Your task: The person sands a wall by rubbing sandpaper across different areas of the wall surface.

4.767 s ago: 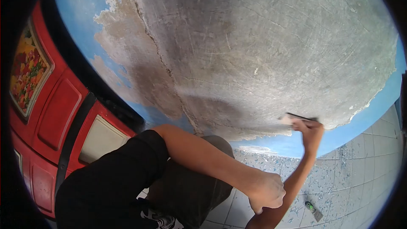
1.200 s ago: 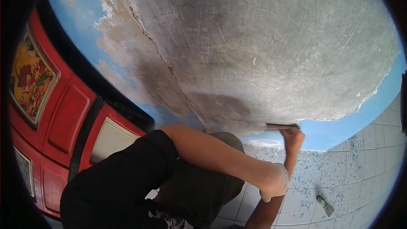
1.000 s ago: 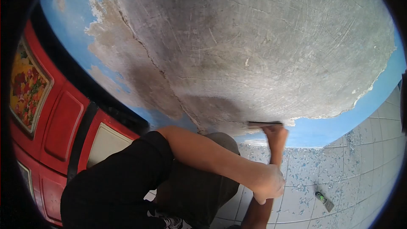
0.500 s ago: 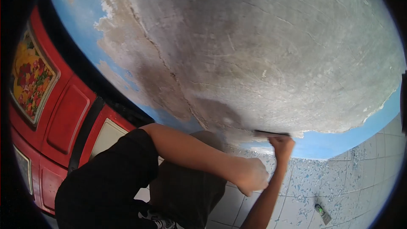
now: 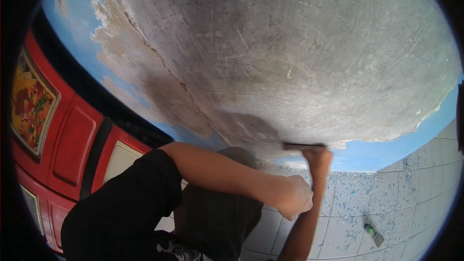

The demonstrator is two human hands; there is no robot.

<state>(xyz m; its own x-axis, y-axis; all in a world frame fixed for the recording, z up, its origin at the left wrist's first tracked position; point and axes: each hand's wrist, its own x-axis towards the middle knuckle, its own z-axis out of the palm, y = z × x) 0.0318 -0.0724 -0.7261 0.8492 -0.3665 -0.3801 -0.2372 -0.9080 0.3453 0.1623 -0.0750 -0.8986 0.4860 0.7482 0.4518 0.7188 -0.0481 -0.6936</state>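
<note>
My right hand (image 5: 318, 155) grips a flat dark-edged tool (image 5: 303, 146), held against the lower part of the wall (image 5: 290, 67) near the border of the remaining blue paint. Motion blurs the hand and tool a little. My left hand (image 5: 296, 197) is a closed fist beside my right forearm, with nothing visible in it. Bare grey plaster covers most of the wall, with a long crack running down its left part. Flaked blue paint (image 5: 367, 157) borders the plaster along the bottom.
A scraper (image 5: 373, 235) with a black and green handle lies on the tiled floor (image 5: 415, 198) among blue paint chips. Red panelled furniture (image 5: 72, 145) with a flower picture (image 5: 31, 101) stands at the left. My bent knee (image 5: 237, 154) is close to the wall.
The tool in my right hand has moved left and down along the wall from its earliest position, with small shifts recently. My left hand stays closed. The view has shifted slightly.
</note>
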